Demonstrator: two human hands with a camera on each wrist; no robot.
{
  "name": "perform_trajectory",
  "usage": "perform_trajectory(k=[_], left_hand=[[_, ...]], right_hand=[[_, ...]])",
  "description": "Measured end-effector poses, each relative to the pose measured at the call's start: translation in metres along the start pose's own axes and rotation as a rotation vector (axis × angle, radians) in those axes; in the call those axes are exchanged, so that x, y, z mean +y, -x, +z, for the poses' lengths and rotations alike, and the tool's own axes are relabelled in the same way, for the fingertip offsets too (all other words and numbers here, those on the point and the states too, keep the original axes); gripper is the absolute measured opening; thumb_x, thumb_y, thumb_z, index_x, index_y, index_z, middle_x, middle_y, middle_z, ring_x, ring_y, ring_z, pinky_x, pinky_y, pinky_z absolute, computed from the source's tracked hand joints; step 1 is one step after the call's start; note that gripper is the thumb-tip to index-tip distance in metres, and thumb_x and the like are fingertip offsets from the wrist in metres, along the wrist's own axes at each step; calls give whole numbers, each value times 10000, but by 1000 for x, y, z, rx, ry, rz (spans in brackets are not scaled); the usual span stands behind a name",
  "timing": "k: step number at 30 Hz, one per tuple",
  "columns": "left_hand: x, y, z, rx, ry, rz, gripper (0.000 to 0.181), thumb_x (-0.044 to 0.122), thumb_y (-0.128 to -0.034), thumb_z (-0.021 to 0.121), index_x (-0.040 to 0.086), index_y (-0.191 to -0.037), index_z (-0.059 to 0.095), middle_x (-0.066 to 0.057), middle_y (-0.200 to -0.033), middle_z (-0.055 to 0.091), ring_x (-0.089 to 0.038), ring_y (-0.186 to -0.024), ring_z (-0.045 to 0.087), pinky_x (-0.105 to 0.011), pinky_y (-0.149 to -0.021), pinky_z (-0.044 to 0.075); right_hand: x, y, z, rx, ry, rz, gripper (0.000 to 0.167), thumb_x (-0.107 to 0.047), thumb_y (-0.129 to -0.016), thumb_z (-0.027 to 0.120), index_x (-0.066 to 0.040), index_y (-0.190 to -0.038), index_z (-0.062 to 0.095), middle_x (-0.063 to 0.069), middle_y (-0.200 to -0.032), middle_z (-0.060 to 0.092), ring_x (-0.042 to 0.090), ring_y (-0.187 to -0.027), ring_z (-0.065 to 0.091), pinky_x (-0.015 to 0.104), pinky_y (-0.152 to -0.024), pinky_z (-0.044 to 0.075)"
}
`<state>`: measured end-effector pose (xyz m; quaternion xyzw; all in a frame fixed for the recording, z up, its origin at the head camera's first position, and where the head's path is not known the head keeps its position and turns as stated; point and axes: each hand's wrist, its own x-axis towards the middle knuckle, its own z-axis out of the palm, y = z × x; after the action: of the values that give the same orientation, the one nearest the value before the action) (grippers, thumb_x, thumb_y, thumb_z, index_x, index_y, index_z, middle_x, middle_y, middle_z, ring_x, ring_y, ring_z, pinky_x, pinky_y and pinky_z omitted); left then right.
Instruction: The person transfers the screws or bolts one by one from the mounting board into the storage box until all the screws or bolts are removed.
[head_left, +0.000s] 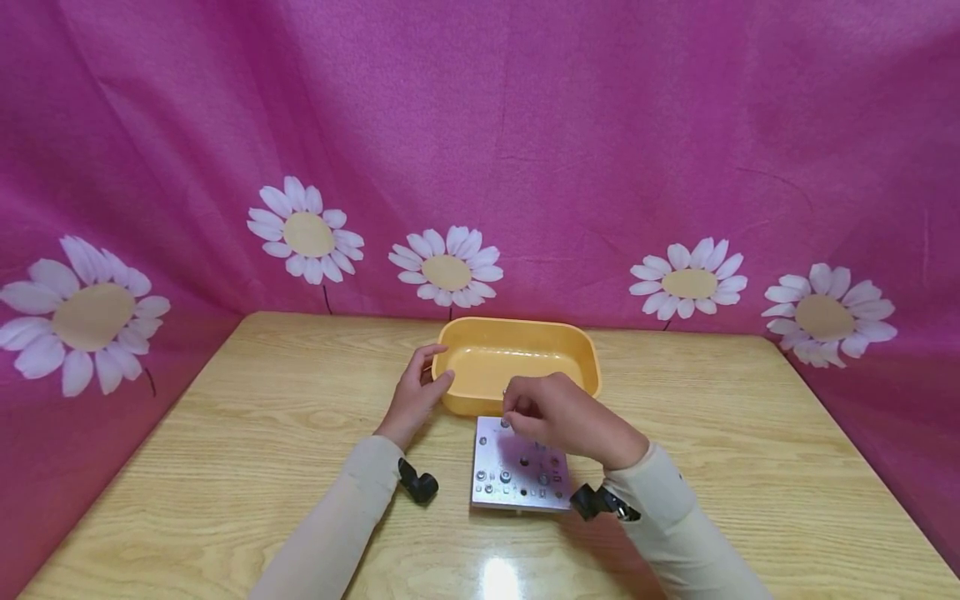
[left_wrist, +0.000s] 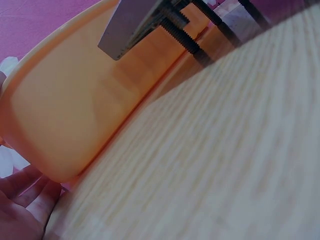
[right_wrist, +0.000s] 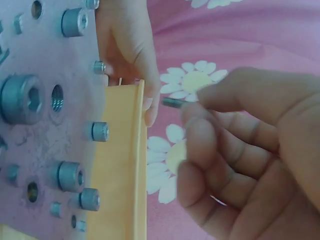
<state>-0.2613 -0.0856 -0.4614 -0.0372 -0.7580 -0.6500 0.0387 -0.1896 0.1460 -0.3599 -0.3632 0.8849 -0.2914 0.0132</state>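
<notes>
My right hand (head_left: pixel 573 417) is over the far part of a metal plate (head_left: pixel 517 454). Between thumb and index finger it pinches a small screw (right_wrist: pixel 172 102), whose threaded end sticks out; the rest is hidden by the fingers. Socket-head screws (right_wrist: pixel 75 22) of several sizes sit in the plate, among bare threaded holes (right_wrist: pixel 57 97). Threaded shanks (left_wrist: pixel 180 36) project below the plate. At the left end of a yellow plastic bin (head_left: pixel 517 323), my left hand (head_left: pixel 412 398) holds the wall, its thumb by the near corner and its fingers round the end.
The bin stands directly behind the plate on a wood-grain table (head_left: pixel 300 400). A pink curtain (head_left: pixel 570 150) printed with white daisies hangs along the back and both sides. Small black wrist cameras (head_left: pixel 418 483) are strapped by the sleeves.
</notes>
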Motion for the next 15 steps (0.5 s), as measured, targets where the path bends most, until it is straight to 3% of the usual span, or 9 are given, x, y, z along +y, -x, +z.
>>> perform_trajectory(k=[8,15], left_hand=[[1,1,0,-1,3,13,404,230,-913,636,272,-1296,512,-47,-1333,494,-224,-1206,502,-372,-1020,428],[0,0,0,3,-2,8,404,234,-914,641,282,-1294,510,-47,-1333,492,-226,-1213,496,-372,-1030,417]], right_hand=[[10,-3,1,149,-33,1,59,-68,-868,630,-125,-858,641,-89,-697,590,55,-619,521,220,-550,467],[19,-6,2,226,-22,100,45,-85,-890,651,-108,-925,666,-37,-781,643,105,-651,547,253,-561,497]])
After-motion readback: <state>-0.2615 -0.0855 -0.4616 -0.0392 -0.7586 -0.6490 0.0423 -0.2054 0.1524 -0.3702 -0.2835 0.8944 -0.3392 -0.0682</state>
